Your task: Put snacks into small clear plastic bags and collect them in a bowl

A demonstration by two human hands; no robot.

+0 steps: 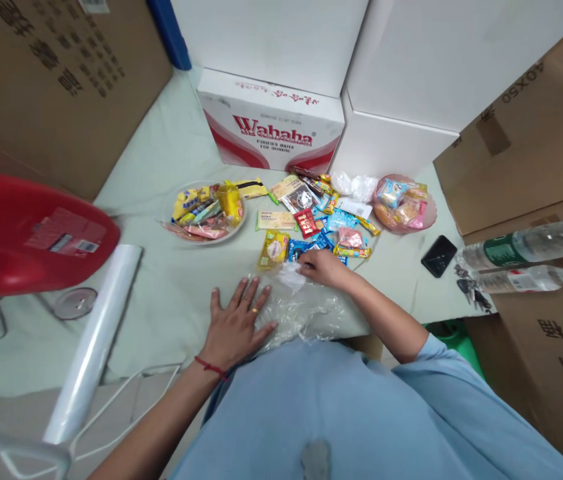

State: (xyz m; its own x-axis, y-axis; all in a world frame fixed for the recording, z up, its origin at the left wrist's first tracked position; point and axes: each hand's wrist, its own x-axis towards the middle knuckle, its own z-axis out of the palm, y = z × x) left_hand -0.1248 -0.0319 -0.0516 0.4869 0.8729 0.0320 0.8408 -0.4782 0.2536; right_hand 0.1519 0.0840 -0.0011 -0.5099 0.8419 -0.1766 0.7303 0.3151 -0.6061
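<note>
A crumpled clear plastic bag [306, 310] lies at the table's front edge, against my body. My left hand [238, 320] rests palm down with fingers spread, its thumb side touching the bag's left edge. At the bag's far end, my right hand [325, 268] is closed, pinching the bag by a whitish bunched part. Just beyond its knuckles is a loose pile of wrapped snacks: a yellow packet [274, 249], blue packets [317, 244], a red packet [306, 223] and a pale biscuit pack [276, 220]. What lies under my right fingers is partly hidden.
A clear bowl of snacks [196, 240] stands left, a pink bowl [431, 217] right. Behind are a Wahaha carton [271, 137] and white boxes [406, 60]. A phone [439, 257], keys [474, 293] and bottles [536, 243] lie right. A film roll [94, 340] and red jug [36, 230] are left.
</note>
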